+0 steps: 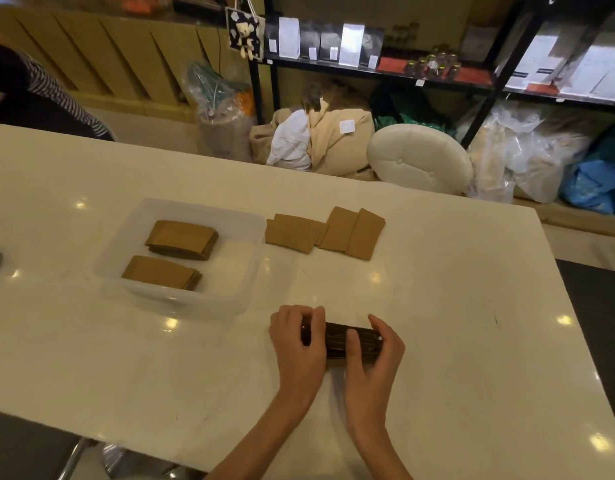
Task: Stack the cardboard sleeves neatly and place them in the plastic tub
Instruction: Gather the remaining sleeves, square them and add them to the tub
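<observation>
While the bundle of cardboard sleeves stands on its edge on the white table, both hands close on it from either end: the left hand curls its fingers over the top at the bundle's nine o'clock end, and the right hand clasps the three o'clock end, thumb on the near face and fingers reaching over the far side. The bundle looks dark and its edges are roughly level, though the hands hide both ends. From the hands, the clear plastic tub sits at about ten o'clock, near but not touching them. Two piles lie flat inside it: a far stack toward the tub's twelve o'clock wall and a near stack toward its six o'clock wall, the two apart from each other. At twelve o'clock from the hands, just beside the tub's three o'clock wall, the loose sleeves lie flat on the table in an overlapping spread. Beyond the table's far edge, at about one o'clock, a round white stool lies tipped among sacks and plastic bags, beneath black shelving that holds pouches and small jars. A plush toy hangs at the shelving's nine o'clock side. At ten o'clock, past the table's far corner, another person's striped sleeve shows.
</observation>
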Action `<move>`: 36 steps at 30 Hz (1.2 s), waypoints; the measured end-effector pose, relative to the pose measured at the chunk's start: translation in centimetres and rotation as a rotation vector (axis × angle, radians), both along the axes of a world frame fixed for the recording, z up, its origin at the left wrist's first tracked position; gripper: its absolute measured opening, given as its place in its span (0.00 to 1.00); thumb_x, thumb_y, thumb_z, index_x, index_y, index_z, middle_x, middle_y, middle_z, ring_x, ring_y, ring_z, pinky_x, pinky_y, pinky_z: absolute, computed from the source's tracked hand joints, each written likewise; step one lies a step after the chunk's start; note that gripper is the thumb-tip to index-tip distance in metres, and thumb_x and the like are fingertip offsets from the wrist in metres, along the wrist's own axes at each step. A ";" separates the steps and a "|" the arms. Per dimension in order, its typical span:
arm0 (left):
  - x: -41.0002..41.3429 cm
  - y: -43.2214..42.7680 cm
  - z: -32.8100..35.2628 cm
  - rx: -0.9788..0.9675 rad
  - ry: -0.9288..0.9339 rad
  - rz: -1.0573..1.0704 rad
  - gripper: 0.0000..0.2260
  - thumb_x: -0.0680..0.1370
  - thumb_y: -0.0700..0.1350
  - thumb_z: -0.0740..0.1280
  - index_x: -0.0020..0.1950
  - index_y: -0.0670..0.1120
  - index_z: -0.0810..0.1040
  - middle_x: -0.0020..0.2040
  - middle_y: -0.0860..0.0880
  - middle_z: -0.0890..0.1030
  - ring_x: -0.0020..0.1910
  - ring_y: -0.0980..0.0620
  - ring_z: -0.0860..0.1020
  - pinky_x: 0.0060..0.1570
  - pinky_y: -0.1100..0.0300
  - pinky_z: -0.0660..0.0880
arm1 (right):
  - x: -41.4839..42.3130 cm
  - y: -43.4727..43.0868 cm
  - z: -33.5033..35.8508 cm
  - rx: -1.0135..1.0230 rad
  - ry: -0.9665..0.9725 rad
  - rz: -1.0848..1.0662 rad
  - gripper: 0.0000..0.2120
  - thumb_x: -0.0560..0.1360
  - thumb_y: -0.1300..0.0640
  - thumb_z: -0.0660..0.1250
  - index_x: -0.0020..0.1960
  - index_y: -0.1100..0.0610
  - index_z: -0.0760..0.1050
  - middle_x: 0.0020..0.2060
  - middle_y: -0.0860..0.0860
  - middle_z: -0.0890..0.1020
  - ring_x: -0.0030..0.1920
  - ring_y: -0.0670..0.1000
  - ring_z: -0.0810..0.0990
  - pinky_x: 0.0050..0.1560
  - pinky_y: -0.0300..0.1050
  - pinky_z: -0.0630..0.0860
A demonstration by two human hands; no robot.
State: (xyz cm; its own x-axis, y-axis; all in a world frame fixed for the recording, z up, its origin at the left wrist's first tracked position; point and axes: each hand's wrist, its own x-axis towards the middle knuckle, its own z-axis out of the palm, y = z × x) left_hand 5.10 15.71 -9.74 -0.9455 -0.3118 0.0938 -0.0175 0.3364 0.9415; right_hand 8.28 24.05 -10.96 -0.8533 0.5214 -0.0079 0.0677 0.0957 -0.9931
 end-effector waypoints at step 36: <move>0.0 1.7 -0.1 0.390 -0.131 -0.259 0.09 0.82 0.39 0.62 0.44 0.38 0.78 0.38 0.41 0.81 0.38 0.54 0.81 0.41 0.66 0.76 | 0.3 2.8 0.2 -0.025 -0.032 -0.101 0.08 0.82 0.55 0.61 0.55 0.50 0.78 0.49 0.42 0.82 0.52 0.45 0.80 0.56 0.55 0.79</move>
State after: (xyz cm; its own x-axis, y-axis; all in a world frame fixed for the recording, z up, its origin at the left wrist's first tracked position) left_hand 5.08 17.42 -9.80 -0.9927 -0.0531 -0.1084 -0.1068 -0.0327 0.9937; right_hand 8.59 26.81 -10.73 -0.7953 0.6043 -0.0484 0.1075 0.0619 -0.9923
